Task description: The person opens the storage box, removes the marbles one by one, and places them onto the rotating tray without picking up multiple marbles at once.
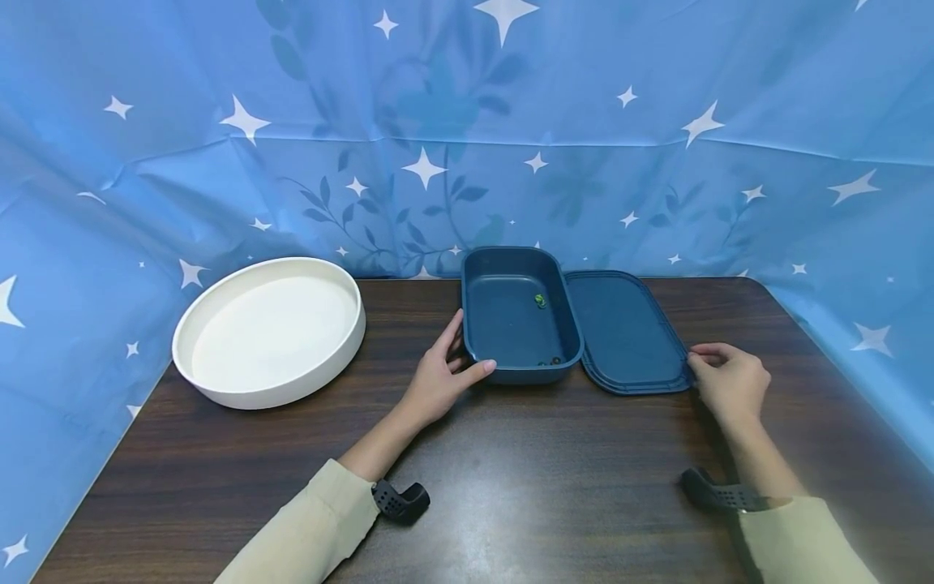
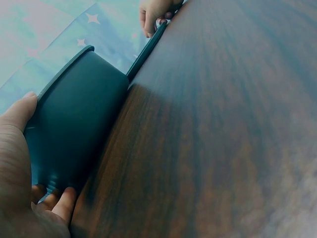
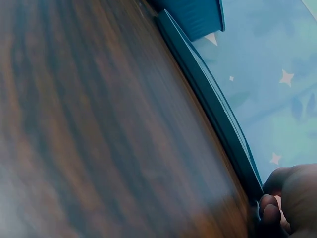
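Observation:
A deep blue rectangular food container [image 1: 511, 332] stands uncovered on the table, with a small green piece [image 1: 540, 301] and a few tiny dark bits [image 1: 556, 360] inside. My left hand [image 1: 436, 380] grips its near left corner. In the left wrist view the thumb [image 2: 24, 110] lies at the rim and the other fingers [image 2: 64, 204] are low against the wall. Flat beside the container on the right is its blue lid [image 1: 627, 332]. The lid's near right corner is pinched between thumb and fingers of my right hand [image 1: 730, 380]; the right wrist view shows this edge-on.
At the left stands a round white tray [image 1: 270, 332] with a low wall. The dark wood table [image 1: 554, 487] ends at the back against a blue curtain [image 1: 467, 186] with stars and leaves. A black band [image 1: 401, 501] is on each wrist.

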The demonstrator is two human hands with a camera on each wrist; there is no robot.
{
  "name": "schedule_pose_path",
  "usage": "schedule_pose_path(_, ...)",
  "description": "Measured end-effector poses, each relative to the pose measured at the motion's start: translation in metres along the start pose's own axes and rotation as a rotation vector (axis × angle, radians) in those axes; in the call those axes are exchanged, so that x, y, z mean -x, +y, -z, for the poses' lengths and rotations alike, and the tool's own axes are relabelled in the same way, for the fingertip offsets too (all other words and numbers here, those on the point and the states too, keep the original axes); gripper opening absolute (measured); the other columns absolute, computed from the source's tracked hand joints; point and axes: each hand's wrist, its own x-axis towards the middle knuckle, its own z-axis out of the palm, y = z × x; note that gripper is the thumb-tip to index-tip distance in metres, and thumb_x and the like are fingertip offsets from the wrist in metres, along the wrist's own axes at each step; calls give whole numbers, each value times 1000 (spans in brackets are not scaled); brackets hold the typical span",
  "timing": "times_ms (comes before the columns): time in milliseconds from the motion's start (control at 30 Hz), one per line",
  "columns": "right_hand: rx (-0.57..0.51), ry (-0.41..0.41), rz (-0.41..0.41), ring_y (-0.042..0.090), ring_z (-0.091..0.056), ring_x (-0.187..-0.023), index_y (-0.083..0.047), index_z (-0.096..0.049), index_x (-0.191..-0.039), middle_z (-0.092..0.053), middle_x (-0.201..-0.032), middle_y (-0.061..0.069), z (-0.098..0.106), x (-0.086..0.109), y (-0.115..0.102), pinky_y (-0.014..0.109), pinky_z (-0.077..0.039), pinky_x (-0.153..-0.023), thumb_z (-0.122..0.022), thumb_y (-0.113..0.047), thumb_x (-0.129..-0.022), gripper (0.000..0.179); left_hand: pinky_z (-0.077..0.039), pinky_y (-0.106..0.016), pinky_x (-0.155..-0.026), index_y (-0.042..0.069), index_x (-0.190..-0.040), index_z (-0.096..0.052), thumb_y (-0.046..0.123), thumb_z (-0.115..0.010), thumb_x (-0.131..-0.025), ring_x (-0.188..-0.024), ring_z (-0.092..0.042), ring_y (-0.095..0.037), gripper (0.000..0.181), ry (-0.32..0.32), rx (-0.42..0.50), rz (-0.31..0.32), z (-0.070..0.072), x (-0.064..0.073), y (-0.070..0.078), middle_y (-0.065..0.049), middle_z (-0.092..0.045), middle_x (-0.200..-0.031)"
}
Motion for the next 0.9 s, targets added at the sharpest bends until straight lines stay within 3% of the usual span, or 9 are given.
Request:
schedule_pose_path(200, 1, 3, -66, -5, -51, -42, 0, -74, -112, -76, -94, 19, 3, -4, 6, 20, -44, -45, -60, -21, -97, 30, -38, -54, -114, 12, -164, -9, 16, -69, -94, -153, -30, -33, 93, -31, -3, 37, 2, 5, 19, -17, -20, -169)
schedule_pose_path(300, 8, 9, -86, -4, -52, -42, -1, -75, -112, -75, -80, 7, 6, -6, 9, 21, -44, -46, -60, -21, -96, 30, -38, -53, -114, 10, -164, -9, 15, -69, -94, -153, -30, -33, 92, -37, -6, 41, 3, 8, 25, -18, -20, -168)
schedule_pose_path(467, 20, -7, -145, -5, -50, -47, -3, -75, -115, -52, -62, -28, 11, -10, 15, 22, -42, -59, -59, -25, -96, 33, -38, -52, -115, 19, -164, -10, 19, -70, -94, -153, -30, -30, 92, -12, 0, 30, 0, 2, 9, -12, -22, -169)
schedule_pose_path(567, 33, -7, -167, -5, -47, -56, -4, -74, -118, -47, -62, -32, 14, -11, 19, 27, -36, -68, -58, -26, -97, 35, -40, -51, -114, 27, -164, -12, 22, -71, -94, -153, -32, -27, 92, -3, -2, 21, -1, 1, 2, -9, -24, -168)
schedule_pose_path(667, 43, 0, -172, -3, -45, -63, -4, -74, -119, -46, -62, -33, 16, -12, 23, 29, -36, -69, -57, -26, -96, 36, -41, -51, -113, 31, -163, -13, 26, -72, -93, -152, -34, -26, 92, 0, -2, 14, -1, 2, 0, -8, -25, -168)
schedule_pose_path(900, 44, 15, -203, -1, -47, -73, -4, -73, -122, -37, -57, -40, 21, -18, 33, 27, -33, -70, -57, -29, -96, 39, -42, -50, -113, 32, -163, -13, 28, -73, -92, -151, -35, -26, 93, 10, -5, 13, -1, 2, -2, -6, -26, -168)
